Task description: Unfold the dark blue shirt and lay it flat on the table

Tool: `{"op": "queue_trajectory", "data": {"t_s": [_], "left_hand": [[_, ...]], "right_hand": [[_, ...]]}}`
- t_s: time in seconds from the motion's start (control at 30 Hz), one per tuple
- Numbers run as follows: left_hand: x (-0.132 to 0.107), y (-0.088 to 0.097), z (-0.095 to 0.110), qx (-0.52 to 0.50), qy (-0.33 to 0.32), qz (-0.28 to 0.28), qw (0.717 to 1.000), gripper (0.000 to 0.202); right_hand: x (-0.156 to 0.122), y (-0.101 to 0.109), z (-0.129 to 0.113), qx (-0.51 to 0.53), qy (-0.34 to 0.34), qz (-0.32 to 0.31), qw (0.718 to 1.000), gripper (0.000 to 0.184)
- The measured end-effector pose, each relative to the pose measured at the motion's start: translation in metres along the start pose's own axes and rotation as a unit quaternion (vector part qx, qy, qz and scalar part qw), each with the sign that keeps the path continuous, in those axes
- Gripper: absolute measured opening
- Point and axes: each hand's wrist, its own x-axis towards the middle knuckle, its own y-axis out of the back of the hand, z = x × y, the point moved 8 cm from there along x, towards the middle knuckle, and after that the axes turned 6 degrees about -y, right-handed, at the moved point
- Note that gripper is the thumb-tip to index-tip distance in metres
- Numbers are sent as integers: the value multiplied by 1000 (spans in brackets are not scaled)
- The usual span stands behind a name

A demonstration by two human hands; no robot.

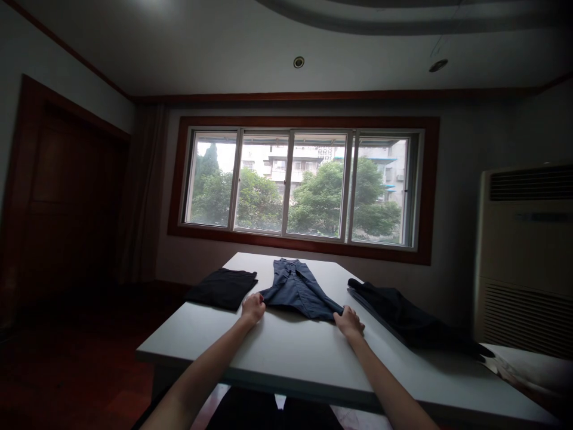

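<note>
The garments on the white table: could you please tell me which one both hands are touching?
The blue denim jeans, lying flat mid-table: the left hand and right hand touch their leg ends, while the folded black garment and long dark garment lie to either side.

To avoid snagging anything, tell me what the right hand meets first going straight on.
The right hand meets the leg of the blue trousers first, at its fingertips; they may already touch.

No text, label, brand or number can be read anywhere; the dark strip [544,217] on the front of the floor-standing air conditioner [523,298] is too blurred to make out.
</note>
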Motion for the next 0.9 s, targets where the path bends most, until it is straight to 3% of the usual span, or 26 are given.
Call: {"op": "queue_trajectory", "data": {"t_s": [0.33, 0.43, 0.53, 0.63, 0.77, 0.83, 0.9], "left_hand": [[-2, 6, 4, -13, -13, 2, 1000, 18], [-6, 12, 15, -20, -33, -3, 999, 18], [-19, 11, 40, -32, -86, -15, 996, 18], [-47, 4, 79, -42, -182, -47, 981, 19], [-107, 1, 133, -75, -319, -171, 929, 37], [-142, 10, 148, -105, -362, -220, 900, 44], [-178, 22, 153, -131, -404, -227, 877, 55]], "right_hand": [[-2, 6, -4, 16, 27, 16, 999, 38], [-15, 19, -22, 28, 91, 49, 994, 30], [-37, 26, -53, 41, 201, 56, 977, 24], [-62, 22, -82, 41, 298, 32, 953, 21], [-83, 15, -99, 32, 367, -5, 930, 19], [-87, 16, -101, 31, 375, -11, 926, 20], [-90, 18, -101, 32, 376, -15, 926, 21]]}}
